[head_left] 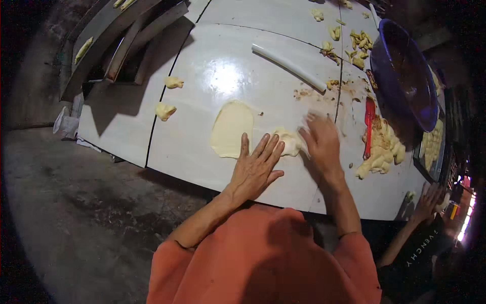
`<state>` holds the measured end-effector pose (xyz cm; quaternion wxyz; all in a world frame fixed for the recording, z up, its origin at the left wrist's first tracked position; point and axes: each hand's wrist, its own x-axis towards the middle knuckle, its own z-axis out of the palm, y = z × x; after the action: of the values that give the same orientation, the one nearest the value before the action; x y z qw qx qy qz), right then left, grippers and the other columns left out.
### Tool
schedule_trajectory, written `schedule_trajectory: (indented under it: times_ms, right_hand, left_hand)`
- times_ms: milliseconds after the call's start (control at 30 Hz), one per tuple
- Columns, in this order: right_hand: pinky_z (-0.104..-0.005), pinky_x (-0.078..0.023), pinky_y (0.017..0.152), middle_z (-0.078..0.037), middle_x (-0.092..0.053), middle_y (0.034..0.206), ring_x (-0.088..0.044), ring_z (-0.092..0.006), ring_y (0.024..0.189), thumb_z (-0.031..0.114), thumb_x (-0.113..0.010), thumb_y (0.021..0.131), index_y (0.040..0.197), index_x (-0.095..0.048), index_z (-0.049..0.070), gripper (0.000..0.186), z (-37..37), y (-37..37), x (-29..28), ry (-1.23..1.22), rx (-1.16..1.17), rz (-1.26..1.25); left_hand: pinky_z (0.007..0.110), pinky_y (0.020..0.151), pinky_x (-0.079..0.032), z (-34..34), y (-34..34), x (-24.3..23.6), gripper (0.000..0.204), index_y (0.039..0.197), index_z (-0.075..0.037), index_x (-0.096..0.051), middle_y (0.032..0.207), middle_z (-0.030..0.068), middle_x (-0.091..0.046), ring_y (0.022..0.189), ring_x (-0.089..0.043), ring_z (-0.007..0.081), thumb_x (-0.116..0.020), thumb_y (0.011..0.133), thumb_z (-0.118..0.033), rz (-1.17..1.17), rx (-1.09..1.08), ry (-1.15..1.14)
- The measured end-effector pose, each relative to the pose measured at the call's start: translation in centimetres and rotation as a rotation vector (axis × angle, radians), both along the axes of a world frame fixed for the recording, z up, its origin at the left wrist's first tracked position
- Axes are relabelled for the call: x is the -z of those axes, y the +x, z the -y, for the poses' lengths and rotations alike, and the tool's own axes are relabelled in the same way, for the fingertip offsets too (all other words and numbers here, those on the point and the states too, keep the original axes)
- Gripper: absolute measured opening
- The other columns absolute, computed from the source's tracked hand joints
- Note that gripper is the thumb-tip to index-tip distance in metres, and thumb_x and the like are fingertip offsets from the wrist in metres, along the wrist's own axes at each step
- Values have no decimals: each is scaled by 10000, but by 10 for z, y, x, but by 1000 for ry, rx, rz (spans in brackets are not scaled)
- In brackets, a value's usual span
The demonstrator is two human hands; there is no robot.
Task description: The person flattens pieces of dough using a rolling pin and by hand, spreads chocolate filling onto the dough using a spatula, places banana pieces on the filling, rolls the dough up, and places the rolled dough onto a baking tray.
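My left hand (257, 164) lies with fingers spread on the near edges of a thin, pale dough sheet (232, 121) and a smaller, crumpled dough piece (290, 147). My right hand (319, 139) is just right of that small piece, its fingers smeared by motion, so their grip is unclear. Beyond them a white rolling rod (288, 68) lies diagonally on the white table (192, 142). A red scraper-like tool (369, 126) rests by a heap of dough pieces (382, 154) to the right.
A large purple basin (428, 101) and a tray of dough pieces (430, 144) sit at right. Dough lumps (173, 82) dot the table. Metal troughs (126, 45) stand upper left. Another person's hand (428, 200) and dark-clothed body (420, 253) are at lower right.
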<state>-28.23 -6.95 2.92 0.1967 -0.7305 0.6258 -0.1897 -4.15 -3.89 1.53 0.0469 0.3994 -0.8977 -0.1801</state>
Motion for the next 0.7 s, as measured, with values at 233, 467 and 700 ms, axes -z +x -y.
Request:
schedule_trajectory:
  times_ms: [233,467,700]
  right_hand:
    - [-503,-440,1034,-157,-611,1325,-565,-349,1229,248,-647,943,1409,-541,57,515,161,-4,37,-290,89,-318]
    - [-469,-447,1022,-167,-628,1256,-570,-352,1196,197,-598,978,1320,-592,26,383,75,-3,-23,-228,36,-59]
    - [-610,-227,1186,-76,-528,1508,-433,-288,1429,368,-622,981,1494,-526,180,555,-56,26,12,33,51,-274]
  left_hand:
    - [783,1151,-145,2,-5,-14,758,1548,-175,-399,1621,156,-366,1500,-339,362,-664,919,-501,52,-9,-37]
    - [728,1176,-161,15,17,-30,782,1571,-159,-405,1639,213,-311,1516,-305,379,-722,909,-427,-162,-160,-103]
    - [745,1164,-143,35,-4,-11,711,1565,-147,-426,1636,159,-357,1526,-297,358,-634,968,-472,-67,-219,-115]
